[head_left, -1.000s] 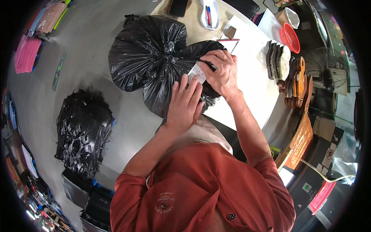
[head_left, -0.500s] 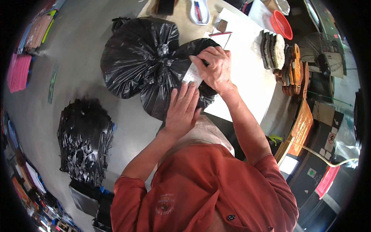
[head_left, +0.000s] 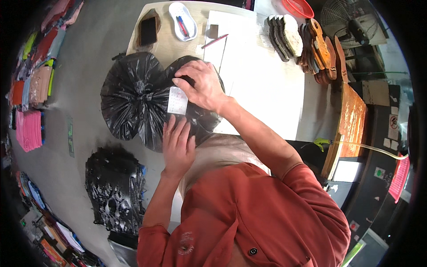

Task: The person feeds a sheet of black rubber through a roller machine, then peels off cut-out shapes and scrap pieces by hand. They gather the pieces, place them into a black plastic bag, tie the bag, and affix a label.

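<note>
A bulging black plastic bag (head_left: 129, 102), gathered into a knot, leans against the near left edge of the table. On its right lobe lies a small white label (head_left: 177, 101) with marks on it. My left hand (head_left: 179, 144) rests on the bag just below the label, fingers stretched out and slightly apart. Above and to the right, my right hand (head_left: 202, 84) is bent over the bag, its thumb near the label's upper edge. Its curled fingers grip the black plastic; the fingertips are partly hidden.
The table (head_left: 275, 107) holds a phone (head_left: 148, 31), a white tray (head_left: 181, 22) with pens, paper with a red pen (head_left: 215, 41), and stacked templates (head_left: 284, 38). A black bundle (head_left: 115, 191) stands on the floor at left. A fan (head_left: 351, 22) is at far right.
My view has shifted, so the table shows more. My left hand has slid down off the label, which now lies flat and uncovered on the bag. The right hand stays at its upper edge.
</note>
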Demonstrator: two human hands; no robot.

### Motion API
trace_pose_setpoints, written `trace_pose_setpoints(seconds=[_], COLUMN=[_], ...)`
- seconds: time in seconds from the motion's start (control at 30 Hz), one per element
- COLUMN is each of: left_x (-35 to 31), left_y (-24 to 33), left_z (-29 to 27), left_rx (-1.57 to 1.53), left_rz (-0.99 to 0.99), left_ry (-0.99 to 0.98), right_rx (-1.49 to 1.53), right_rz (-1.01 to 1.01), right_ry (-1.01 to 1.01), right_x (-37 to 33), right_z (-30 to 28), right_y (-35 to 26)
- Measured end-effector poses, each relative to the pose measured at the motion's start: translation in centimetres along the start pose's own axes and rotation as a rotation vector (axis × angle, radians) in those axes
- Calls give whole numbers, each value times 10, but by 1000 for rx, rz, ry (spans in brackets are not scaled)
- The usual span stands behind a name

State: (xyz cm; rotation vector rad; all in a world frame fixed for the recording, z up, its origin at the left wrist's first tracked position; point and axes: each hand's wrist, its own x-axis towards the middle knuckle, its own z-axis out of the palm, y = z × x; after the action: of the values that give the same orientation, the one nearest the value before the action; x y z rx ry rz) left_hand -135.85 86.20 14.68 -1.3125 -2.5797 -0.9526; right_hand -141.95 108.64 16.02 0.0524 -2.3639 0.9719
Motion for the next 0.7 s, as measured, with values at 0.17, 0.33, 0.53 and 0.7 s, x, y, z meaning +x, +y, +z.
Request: trace_pose_setpoints(seconds=[0.17, 0.33, 0.53, 0.7], left_x=[40, 84, 115, 125], left_y=[-8, -42, -75, -92], left_z=[-43, -69, -64, -71], left_rx=[8, 284, 453, 539], left_rz=[5, -65, -72, -73], left_ry=[186, -112, -345, -410], right_rx=[181, 243, 257, 325], right_rz=[153, 725, 671, 624], right_ry=[142, -136, -490, -545], right_x=[-57, -142, -189, -184], right_z=[-49, -76, -78, -73], right_y=[21, 40, 42, 42])
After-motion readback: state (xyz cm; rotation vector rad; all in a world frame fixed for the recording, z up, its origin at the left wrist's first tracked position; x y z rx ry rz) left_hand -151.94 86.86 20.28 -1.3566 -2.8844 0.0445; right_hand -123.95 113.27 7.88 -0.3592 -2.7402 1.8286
